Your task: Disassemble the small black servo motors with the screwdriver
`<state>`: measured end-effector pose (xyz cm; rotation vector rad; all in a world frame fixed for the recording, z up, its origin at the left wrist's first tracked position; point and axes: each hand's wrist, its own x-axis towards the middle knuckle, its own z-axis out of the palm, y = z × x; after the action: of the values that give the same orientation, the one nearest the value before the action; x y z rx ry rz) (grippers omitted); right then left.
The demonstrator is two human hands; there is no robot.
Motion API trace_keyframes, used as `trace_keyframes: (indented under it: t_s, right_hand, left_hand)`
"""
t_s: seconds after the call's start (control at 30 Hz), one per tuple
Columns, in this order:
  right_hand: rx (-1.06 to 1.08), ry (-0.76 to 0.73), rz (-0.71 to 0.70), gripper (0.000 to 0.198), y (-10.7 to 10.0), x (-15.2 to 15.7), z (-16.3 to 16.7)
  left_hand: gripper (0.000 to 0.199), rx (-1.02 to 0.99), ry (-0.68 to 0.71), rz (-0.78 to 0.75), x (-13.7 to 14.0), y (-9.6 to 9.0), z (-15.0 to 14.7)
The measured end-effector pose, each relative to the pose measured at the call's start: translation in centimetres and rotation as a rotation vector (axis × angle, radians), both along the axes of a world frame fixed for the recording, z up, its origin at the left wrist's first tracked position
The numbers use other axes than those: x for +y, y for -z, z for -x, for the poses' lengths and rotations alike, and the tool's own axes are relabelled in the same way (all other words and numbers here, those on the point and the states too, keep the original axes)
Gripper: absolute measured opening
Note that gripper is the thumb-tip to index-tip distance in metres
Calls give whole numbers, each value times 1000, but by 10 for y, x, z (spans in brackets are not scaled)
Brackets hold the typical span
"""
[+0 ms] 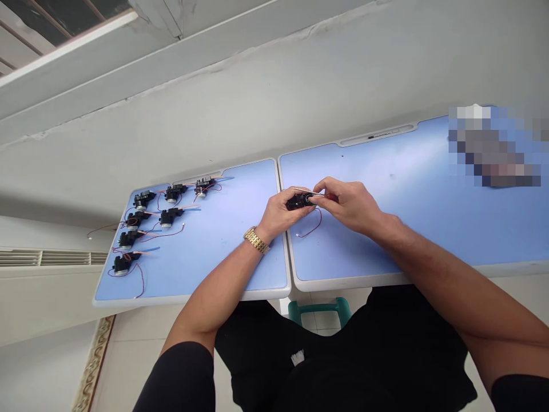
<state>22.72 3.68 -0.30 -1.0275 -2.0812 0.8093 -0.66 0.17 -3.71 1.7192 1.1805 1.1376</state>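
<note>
My left hand [281, 210] is closed around a small black plastic module [299, 201], held above the table close to the seam. From it a thin dark red wire [318, 224] hangs down, ending in a small white connector [297, 234]. Thumb and fingers pinched, my right hand [345, 201] holds a thin tool with a metal shaft and a reddish handle [331, 197], which looks like a screwdriver. Its shaft lies across the top of the module. The fingertips of both hands nearly meet there and hide part of the module.
Several similar black modules [171, 217] with red wires and blue strips lie on the left blue table [231, 246]. The right table [386, 229] has a pen [380, 137] in its back groove and a pixelated area at far right. A green stool [319, 308] stands below.
</note>
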Motion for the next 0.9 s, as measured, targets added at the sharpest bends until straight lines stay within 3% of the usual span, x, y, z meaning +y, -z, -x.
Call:
trace_keyframes:
  t_s: [0.17,0.6,0.73,0.9]
  right_hand:
    - [-26,-13,-75,20,10,0,3]
    - [-70,-16,-150,12,9,-2,2]
    - [-100,92,-160,12,9,9,-7]
    - [-472,304,-10,13,10,29,-15]
  left_hand:
    - [35,-8,3,-10,0,3,0]
    - [40,-7,-20,59,0,-2,1]
    - [39,-15,-30,55,0,0,2]
    - [43,-9,-42,60,0,2,2]
